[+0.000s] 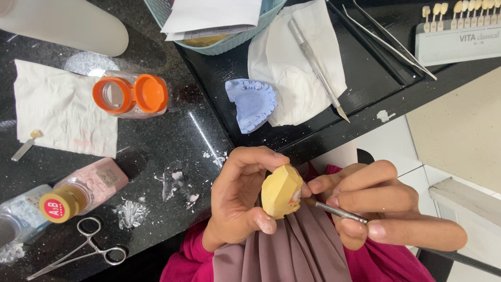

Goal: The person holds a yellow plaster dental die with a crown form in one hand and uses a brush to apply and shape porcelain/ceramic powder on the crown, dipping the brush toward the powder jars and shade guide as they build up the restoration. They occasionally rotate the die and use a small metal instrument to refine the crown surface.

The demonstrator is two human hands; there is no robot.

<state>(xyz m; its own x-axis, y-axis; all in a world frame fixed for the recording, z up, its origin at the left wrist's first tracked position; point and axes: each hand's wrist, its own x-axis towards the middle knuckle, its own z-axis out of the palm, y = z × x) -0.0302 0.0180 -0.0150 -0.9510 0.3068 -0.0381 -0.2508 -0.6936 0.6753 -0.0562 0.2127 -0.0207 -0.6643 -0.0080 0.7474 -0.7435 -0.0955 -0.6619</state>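
Note:
My left hand (237,196) grips a yellow plaster dental cast (281,191) between thumb and fingers, just off the near edge of the black counter. My right hand (383,206) pinches a thin metal hand instrument (336,210) like a pen. Its tip touches the right side of the cast, where a small pink patch shows. Both hands hover over my lap, above mauve cloth and magenta sleeves.
A blue dental cast (253,103) lies on a black tray (376,78) beside white tissue and a metal spatula (318,68). On the counter (156,141) are an open orange-lidded jar (130,95), a pink powder bottle (83,190), metal forceps (86,248), tissue and a tooth shade guide (459,34).

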